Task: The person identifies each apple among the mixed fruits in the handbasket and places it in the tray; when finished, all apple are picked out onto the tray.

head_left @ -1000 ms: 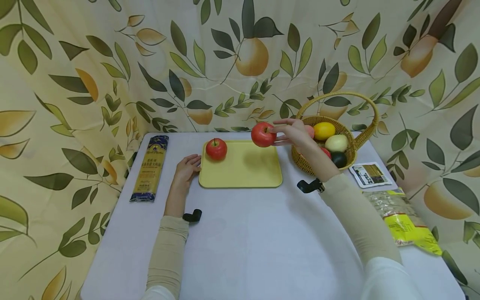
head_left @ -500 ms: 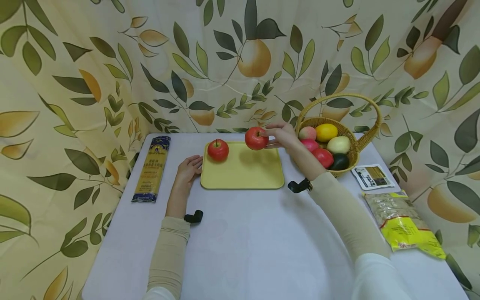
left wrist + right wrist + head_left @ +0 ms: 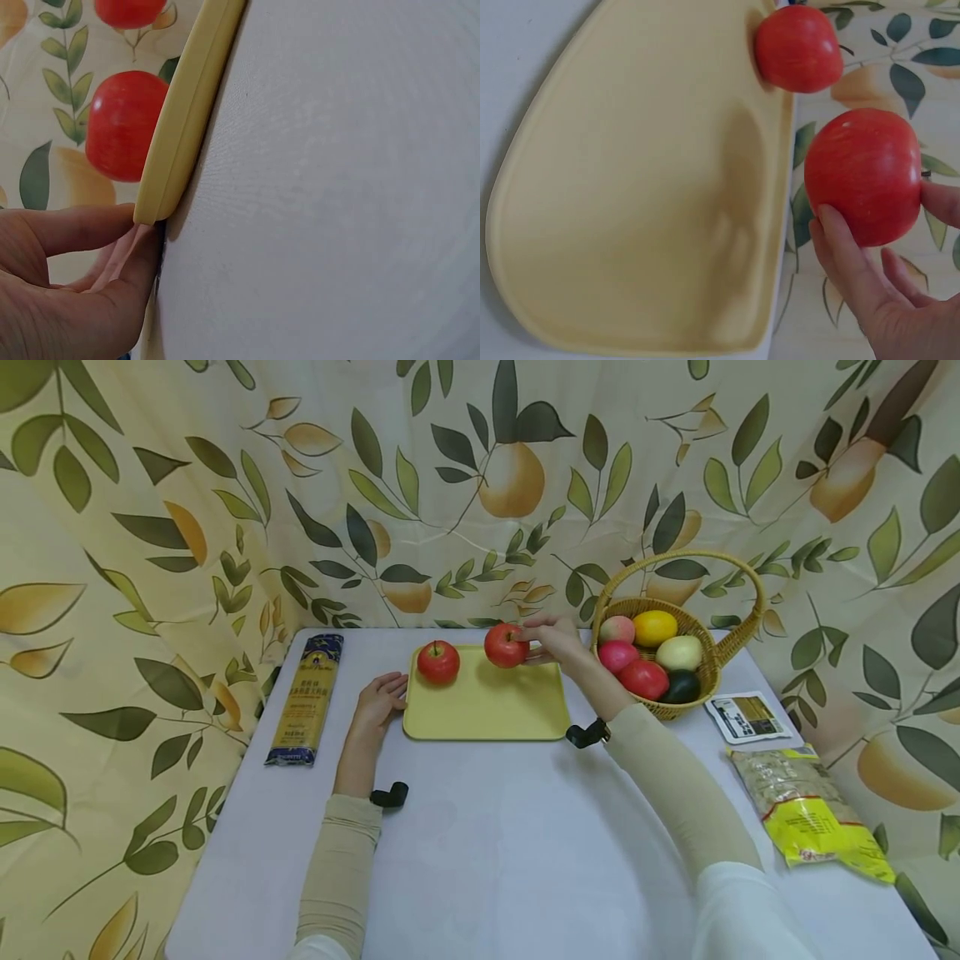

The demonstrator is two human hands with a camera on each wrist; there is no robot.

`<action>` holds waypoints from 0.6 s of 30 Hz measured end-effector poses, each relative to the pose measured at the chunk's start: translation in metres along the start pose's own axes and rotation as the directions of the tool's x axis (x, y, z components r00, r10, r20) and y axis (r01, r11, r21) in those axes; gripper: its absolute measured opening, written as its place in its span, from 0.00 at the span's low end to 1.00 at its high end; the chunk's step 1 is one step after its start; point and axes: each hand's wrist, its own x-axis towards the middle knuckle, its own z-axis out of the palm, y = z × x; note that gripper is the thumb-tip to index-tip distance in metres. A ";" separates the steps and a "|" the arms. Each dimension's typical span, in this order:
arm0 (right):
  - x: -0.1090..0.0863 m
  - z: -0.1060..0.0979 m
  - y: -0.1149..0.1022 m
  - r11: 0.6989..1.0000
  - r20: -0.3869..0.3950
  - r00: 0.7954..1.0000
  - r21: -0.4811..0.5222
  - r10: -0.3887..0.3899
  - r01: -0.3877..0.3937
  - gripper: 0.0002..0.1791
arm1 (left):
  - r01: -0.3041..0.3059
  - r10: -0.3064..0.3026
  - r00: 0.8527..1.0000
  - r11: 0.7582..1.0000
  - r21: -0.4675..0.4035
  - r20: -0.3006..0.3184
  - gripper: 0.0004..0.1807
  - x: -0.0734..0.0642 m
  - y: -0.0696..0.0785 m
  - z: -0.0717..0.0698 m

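My right hand (image 3: 553,642) grips a red apple (image 3: 506,646) by its side and holds it above the back right part of a yellow tray (image 3: 487,710). In the right wrist view that apple (image 3: 864,177) sits between thumb and fingers, apart from the tray, whose surface shows a shadow. Another red apple (image 3: 438,662) rests at the tray's back left. At the tray's left edge is my left hand (image 3: 378,700); the left wrist view has its thumb and fingers pinching the tray's rim (image 3: 176,135).
To the right stands a wicker basket (image 3: 712,692) with several fruits and a tall handle. Beyond it lie a flat white packet (image 3: 747,717) and a yellow-and-clear bag (image 3: 806,806). A long pasta packet (image 3: 306,700) lies at the left. Patterned cloth (image 3: 480,552) hangs behind the table.
My right hand has carried the apple leftward and slightly lower over the tray, away from the basket. The left hand has stayed at the tray's edge.
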 end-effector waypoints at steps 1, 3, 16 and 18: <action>0.001 0.001 0.001 1.000 0.000 1.000 -0.001 0.006 -0.006 0.33 | 0.000 0.000 1.000 1.000 0.001 0.000 0.43 0.000 0.000 0.000; 0.003 0.002 0.002 1.000 -0.001 1.000 -0.001 0.016 -0.016 0.34 | -0.003 0.003 1.000 1.000 0.002 0.001 0.43 -0.001 0.000 0.000; 0.010 0.008 0.011 0.997 -0.020 0.998 -0.044 0.055 -0.055 0.34 | -0.026 0.026 1.000 1.000 -0.017 0.006 0.44 -0.002 0.000 0.001; 0.010 0.009 0.013 0.997 -0.029 0.998 -0.051 0.060 -0.061 0.34 | -0.028 0.028 1.000 0.999 -0.018 0.007 0.43 -0.002 -0.001 0.001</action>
